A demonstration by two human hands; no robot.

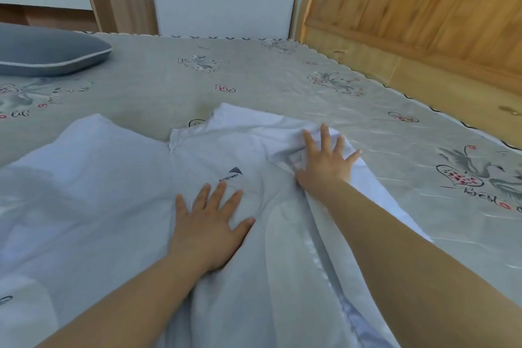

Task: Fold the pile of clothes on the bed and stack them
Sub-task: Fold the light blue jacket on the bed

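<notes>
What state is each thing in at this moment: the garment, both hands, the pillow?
White jacket: spread on the bed, unfolded, rumpled at its right side.
Left hand: flat, fingers spread, pressing the jacket.
Right hand: flat, pressing the rumpled fabric.
Grey pillow: lying flat on the bed.

Home bedroom, patterned bed (282,79), grey pillow (48,51), wooden headboard (423,8)

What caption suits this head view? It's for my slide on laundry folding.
Both hands, left and right, press flat on a white zip jacket spread across the bed.
</notes>
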